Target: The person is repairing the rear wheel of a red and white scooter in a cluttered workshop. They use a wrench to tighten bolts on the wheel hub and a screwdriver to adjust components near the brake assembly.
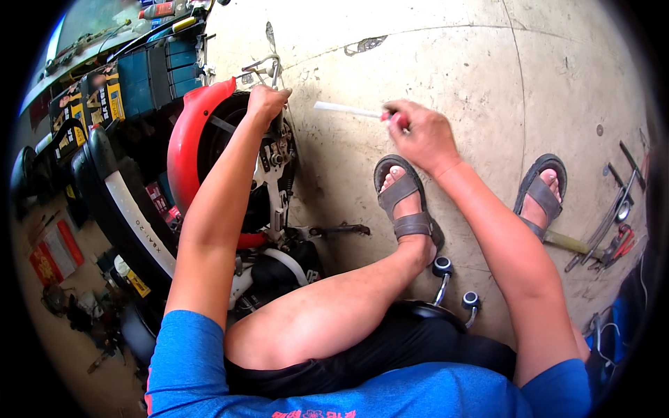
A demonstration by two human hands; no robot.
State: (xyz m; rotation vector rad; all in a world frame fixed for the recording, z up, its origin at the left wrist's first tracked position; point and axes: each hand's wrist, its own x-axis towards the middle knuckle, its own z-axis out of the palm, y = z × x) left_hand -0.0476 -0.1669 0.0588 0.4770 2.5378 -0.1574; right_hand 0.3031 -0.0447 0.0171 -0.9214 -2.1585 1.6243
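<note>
A two-wheeled scooter lies at the left, with its red rear fender (185, 143) curving around the dark wheel (221, 125). My left hand (267, 104) is closed at the far end of the wheel, beside bent metal rods (274, 70); what its fingers grip is hidden. Below that hand show the wheel's hub and metal arm (275, 184). My right hand (421, 132) is wrapped around the red handle of a screwdriver (348, 109). Its pale shaft, smeared by motion, points left toward my left hand, apart from the scooter.
My sandalled feet rest on the concrete floor (453, 63). Pliers (619, 245), a hammer (575, 242) and long metal tools (613, 209) lie at the right. A wheeled stool's casters (442, 266) stand under me. Boxes (101, 97) and a black seat (104, 181) crowd the left.
</note>
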